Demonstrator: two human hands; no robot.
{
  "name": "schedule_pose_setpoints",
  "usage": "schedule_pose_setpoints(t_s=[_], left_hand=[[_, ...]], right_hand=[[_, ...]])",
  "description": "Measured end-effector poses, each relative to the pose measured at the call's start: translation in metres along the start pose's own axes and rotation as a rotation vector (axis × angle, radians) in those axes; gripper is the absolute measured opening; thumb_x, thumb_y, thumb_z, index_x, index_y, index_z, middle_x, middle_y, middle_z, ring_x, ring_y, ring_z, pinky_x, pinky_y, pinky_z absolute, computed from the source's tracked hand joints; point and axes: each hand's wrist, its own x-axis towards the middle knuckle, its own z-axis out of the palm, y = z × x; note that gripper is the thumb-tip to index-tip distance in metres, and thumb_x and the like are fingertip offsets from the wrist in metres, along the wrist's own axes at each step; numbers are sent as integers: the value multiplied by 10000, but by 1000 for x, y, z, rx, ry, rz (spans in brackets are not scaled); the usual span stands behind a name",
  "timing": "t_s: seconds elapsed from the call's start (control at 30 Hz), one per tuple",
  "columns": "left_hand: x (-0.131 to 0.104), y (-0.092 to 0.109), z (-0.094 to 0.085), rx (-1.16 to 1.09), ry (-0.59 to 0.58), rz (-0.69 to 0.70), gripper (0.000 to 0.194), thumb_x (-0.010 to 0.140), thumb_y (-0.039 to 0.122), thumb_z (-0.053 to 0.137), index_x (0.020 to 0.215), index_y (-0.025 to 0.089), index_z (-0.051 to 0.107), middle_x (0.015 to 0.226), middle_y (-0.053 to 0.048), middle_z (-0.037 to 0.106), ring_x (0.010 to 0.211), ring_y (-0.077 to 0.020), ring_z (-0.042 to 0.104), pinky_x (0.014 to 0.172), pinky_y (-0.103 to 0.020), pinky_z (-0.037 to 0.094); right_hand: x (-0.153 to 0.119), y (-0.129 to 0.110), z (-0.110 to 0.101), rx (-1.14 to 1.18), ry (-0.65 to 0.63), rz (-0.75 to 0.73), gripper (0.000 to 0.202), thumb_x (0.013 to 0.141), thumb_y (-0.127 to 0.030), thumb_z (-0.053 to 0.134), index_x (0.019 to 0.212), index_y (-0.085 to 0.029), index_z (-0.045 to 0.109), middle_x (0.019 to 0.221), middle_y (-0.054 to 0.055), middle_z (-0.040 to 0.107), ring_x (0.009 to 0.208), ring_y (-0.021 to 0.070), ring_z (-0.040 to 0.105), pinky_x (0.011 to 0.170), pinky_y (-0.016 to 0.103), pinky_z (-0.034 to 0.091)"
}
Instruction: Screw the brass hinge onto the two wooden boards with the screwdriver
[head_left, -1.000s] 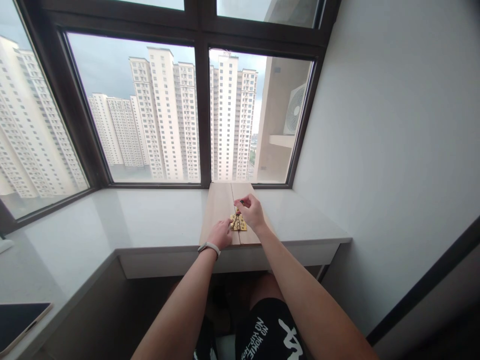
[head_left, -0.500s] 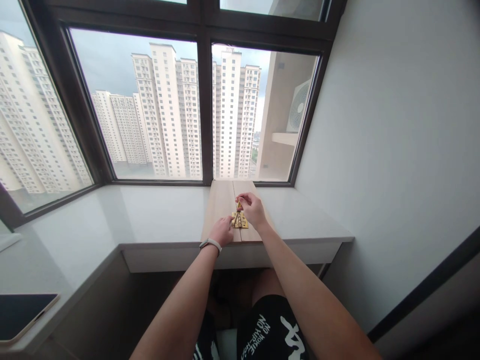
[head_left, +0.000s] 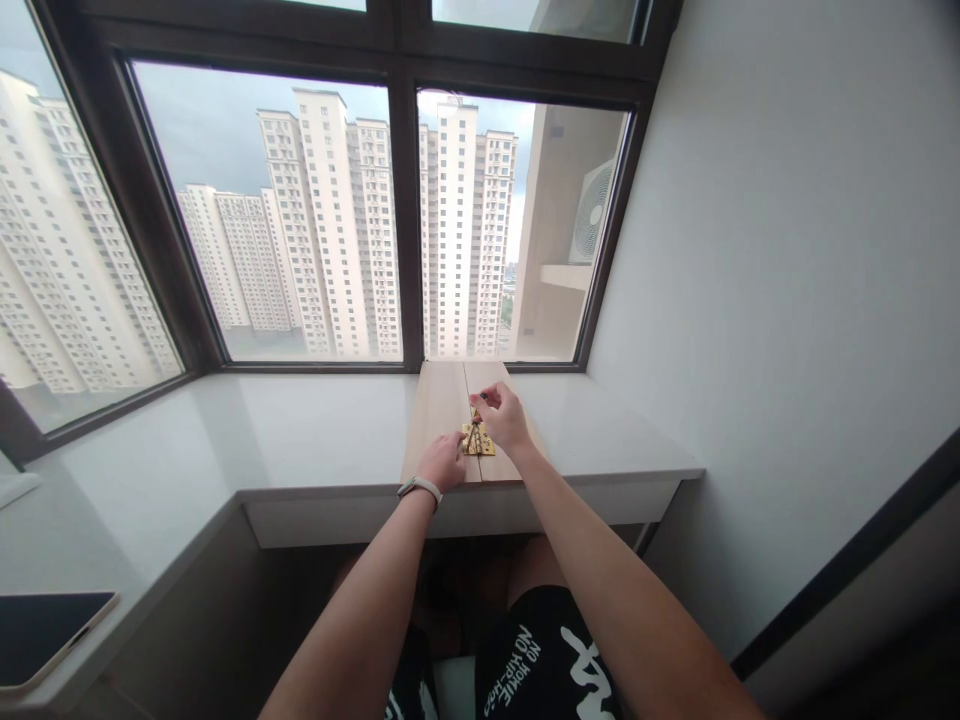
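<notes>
A brass-coloured butt hinge (head_left: 486, 444) with screw holes lies across the seam between two light wooden boards (head_left: 442, 400). My right hand (head_left: 504, 415) is closed around the yellow and dark handle of a small screwdriver (head_left: 475, 418). Its thin shaft slants down and left over the hinge toward my left fingertips. My left hand (head_left: 445, 461), with a light band on the wrist, rests on the left board. Its fingers are drawn together at the hinge's left leaf, beside the screwdriver's tip. Whatever they pinch, perhaps a screw, is too small to make out.
The boards lie on a white windowsill counter (head_left: 322, 430) and reach back to the dark window frame (head_left: 411, 250). A white wall (head_left: 787, 250) stands at the right. On the counter's left end lies a tablet-like device (head_left: 52, 635). My legs are under the counter's front edge.
The view has shifted slightly. My right hand has turned a little around the screwdriver handle, while my left hand stays at the hinge.
</notes>
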Motion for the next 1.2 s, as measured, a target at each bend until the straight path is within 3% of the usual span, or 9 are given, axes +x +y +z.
schedule_pose_setpoints(t_s=[0.77, 1.0, 1.2], left_hand=[[1, -1, 1, 7, 17, 5, 392, 966, 172, 493, 1349, 181, 579, 1257, -146, 714, 1216, -273, 613, 1029, -361, 436], [1, -2, 2, 0, 11, 2, 405, 957, 169, 507, 1356, 186, 574, 1286, -147, 702, 1237, -269, 605, 1039, -356, 426], [1, -3, 2, 0, 11, -8, 432, 939, 149, 519, 1367, 181, 566, 1275, -148, 706, 1225, -272, 612, 1037, -355, 424]], right_hand=[[1, -2, 0, -67, -3, -15, 350, 863, -555, 719, 874, -241, 563, 893, 46, 725, 695, 200, 723, 535, 297, 601], [0, -1, 2, -50, -9, -21, 371, 853, -576, 724, 867, -240, 568, 886, 48, 720, 728, 214, 725, 560, 324, 628], [-1, -5, 2, 20, -20, -33, 398, 809, -585, 776, 864, -239, 587, 925, 75, 730, 885, 268, 733, 571, 353, 661]])
